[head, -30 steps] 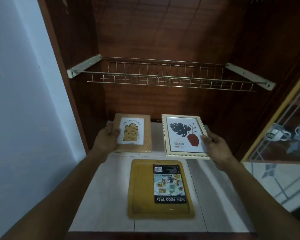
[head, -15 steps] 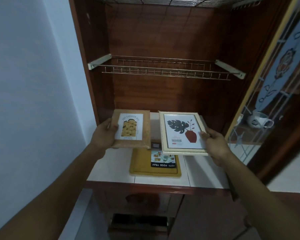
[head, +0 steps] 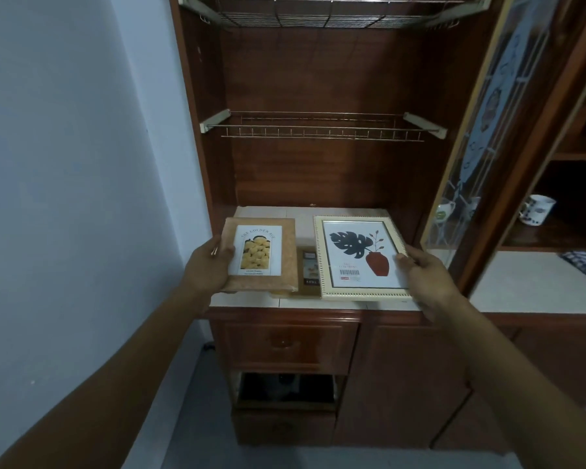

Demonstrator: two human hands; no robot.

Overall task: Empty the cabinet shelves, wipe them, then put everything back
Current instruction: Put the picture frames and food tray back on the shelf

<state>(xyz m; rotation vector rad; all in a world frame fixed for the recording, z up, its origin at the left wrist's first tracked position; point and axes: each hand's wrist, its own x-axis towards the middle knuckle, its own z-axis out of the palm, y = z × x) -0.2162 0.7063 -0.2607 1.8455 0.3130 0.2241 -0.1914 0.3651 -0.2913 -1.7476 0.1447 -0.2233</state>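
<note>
My left hand [head: 207,267] grips the left edge of a brown picture frame [head: 286,257] with a yellow print. A cream picture frame [head: 361,257] showing a dark leaf and a red vase is held at its right edge by my right hand [head: 423,274]. Both frames hang just above the front of the tiled cabinet shelf [head: 305,211]. Between and under them shows a strip of the yellow food tray [head: 308,272], lying flat on the shelf. Two wire racks, a middle wire rack [head: 322,130] and a top wire rack [head: 332,11], hold nothing.
A glass cabinet door [head: 487,130] stands open to the right. Mugs [head: 537,209] sit on the neighbouring wooden shelf. A white wall [head: 82,164] runs close on the left. Below the shelf are a drawer [head: 285,343] and an open lower compartment [head: 285,389].
The view has pulled back from the cabinet, and both hands have drawn the two frames out toward the shelf's front edge. The frames now cover most of the yellow tray.
</note>
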